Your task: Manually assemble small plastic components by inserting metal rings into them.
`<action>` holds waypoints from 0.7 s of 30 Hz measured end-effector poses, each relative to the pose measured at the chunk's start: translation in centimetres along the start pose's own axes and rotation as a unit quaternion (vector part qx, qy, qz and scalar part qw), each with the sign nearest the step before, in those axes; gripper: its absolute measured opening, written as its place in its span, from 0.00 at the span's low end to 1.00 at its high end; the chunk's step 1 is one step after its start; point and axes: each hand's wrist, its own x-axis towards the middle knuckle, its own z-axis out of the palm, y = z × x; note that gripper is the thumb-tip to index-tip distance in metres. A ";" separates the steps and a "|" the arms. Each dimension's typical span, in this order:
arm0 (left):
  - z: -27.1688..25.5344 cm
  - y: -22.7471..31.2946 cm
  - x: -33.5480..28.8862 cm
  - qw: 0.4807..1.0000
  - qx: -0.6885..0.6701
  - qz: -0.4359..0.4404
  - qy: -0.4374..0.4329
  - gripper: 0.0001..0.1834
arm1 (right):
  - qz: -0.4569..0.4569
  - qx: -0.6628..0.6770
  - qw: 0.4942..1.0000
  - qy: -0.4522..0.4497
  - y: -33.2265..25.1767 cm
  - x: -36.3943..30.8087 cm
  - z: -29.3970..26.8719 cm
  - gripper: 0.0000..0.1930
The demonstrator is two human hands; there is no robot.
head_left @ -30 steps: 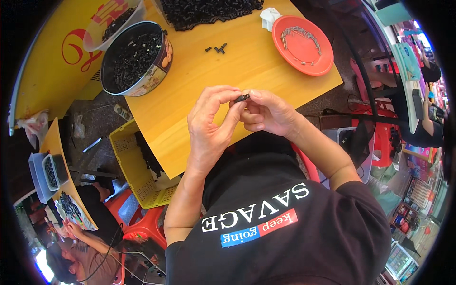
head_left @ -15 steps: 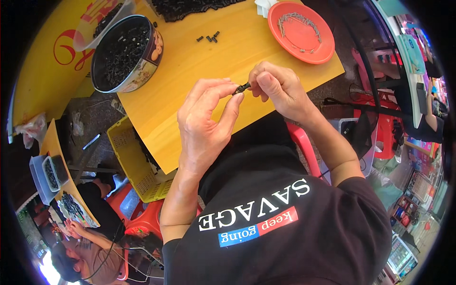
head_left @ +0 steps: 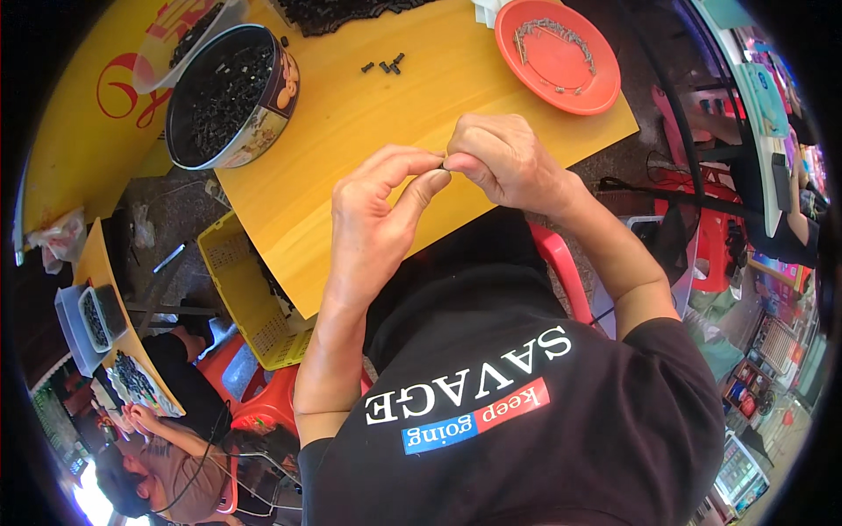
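Over the near edge of the wooden table (head_left: 351,123), my two hands meet fingertip to fingertip. Between them is a small black part (head_left: 444,165), almost wholly covered by the fingers. My left hand (head_left: 368,215) pinches one end with thumb and forefinger. The fingers of my right hand (head_left: 509,162) are curled closed, its thumb pressed at the other end. Several similar black pieces (head_left: 392,68) lie loose farther back. A round tin (head_left: 259,136) full of small black parts stands at the left. The red plate (head_left: 601,88) at the right carries small metal-coloured pieces in a curved row.
Behind the tin is a clear plastic box (head_left: 158,61). A heap of black parts (head_left: 338,16) lies at the far edge, with a white holder (head_left: 488,10) by the plate. Below the table's left side sits a yellow crate (head_left: 241,289). Another person (head_left: 175,465) sits lower left.
My right hand has shifted slightly left and rolled over, its thumb now against the left fingertips. The black part, plainly visible before, is now mostly hidden.
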 end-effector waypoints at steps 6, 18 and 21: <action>0.2 0.0 -0.2 1.000 -0.005 -0.016 -0.005 0.06 | -0.017 -0.014 0.999 -0.028 0.2 -0.1 -0.3 0.13; 0.5 -0.8 -0.9 0.997 -0.008 0.063 0.043 0.08 | 0.365 0.415 0.834 -0.004 -2.1 -2.7 0.2 0.21; 0.5 -0.8 -1.0 0.997 -0.027 0.066 0.042 0.10 | 0.382 0.529 0.756 -0.052 -2.1 -3.3 0.9 0.23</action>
